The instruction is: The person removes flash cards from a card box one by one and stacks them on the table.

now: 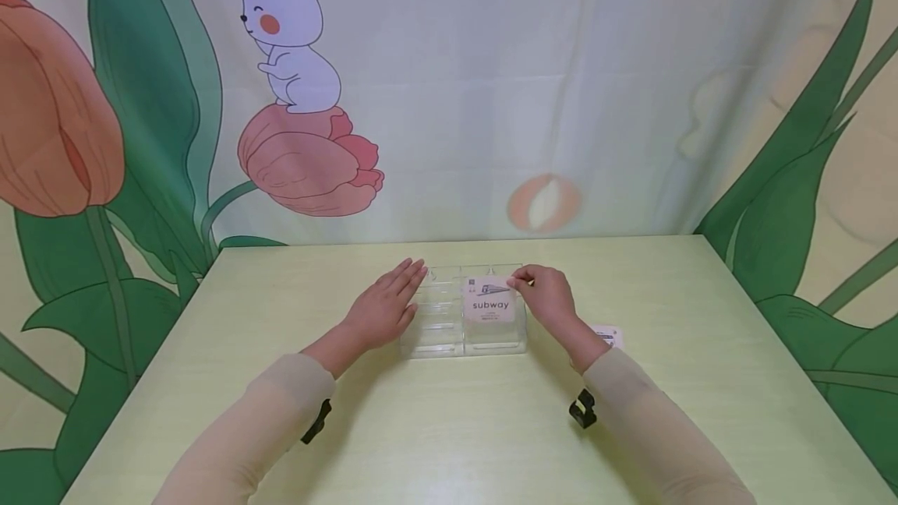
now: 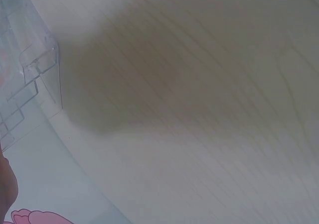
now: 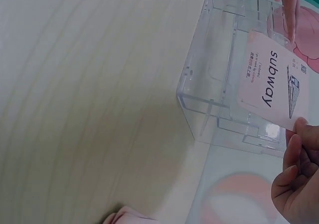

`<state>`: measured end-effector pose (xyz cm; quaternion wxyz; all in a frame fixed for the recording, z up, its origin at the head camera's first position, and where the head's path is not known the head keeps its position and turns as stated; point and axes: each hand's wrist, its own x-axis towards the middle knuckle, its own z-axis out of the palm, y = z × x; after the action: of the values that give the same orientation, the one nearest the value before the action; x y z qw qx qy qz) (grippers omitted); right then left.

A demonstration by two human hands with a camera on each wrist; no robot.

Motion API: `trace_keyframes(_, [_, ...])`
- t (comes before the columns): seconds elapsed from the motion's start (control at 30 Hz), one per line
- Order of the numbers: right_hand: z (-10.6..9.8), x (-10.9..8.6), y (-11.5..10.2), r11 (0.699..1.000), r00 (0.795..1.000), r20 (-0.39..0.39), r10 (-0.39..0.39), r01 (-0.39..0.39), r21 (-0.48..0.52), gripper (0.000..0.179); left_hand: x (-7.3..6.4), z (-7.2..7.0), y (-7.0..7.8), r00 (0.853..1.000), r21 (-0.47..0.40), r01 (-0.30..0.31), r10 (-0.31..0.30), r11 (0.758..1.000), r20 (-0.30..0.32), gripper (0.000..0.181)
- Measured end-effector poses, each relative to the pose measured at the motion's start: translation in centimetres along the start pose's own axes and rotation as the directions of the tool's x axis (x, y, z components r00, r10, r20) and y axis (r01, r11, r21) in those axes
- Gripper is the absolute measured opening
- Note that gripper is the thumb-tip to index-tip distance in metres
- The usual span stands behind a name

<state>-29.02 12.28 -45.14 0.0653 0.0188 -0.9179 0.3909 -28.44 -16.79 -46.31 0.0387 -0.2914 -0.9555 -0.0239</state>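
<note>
A clear plastic rack with stepped compartments (image 1: 432, 337) stands on the table. Between thumb and fingers, my right hand (image 1: 546, 296) pinches the right edge of a pink flash card (image 1: 490, 299) printed "subway" with a train drawing. In the right wrist view the card (image 3: 271, 79) is tilted over the rack's right half. My left hand (image 1: 382, 306) has straight fingers against the rack's left side. Only a bit of that hand (image 2: 7, 186) shows at the left wrist view's edge, beside the rack (image 2: 42, 64).
Another printed card or card stack (image 1: 607, 335) lies on the table right of the rack, partly hidden by my right forearm. The pale yellow table (image 1: 449, 427) meets a printed curtain (image 1: 449, 100) at its back edge.
</note>
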Motion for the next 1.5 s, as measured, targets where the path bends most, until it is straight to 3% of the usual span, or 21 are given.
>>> trace_keyframes(1.23, [-2.5,0.5,-1.9,0.996,0.995,-0.045,-0.085,0.083,-0.043,0.023,0.0,0.1,0.0,1.000,0.007,0.010,-0.010,1.000,0.001,0.065])
trace_keyframes(1.5, [-3.2,0.4,-2.1,0.996,0.996,-0.037,-0.084,0.082,-0.036,0.025,0.0,0.3,-0.1,0.999,0.002,-0.015,0.015,1.000,-0.044,0.063])
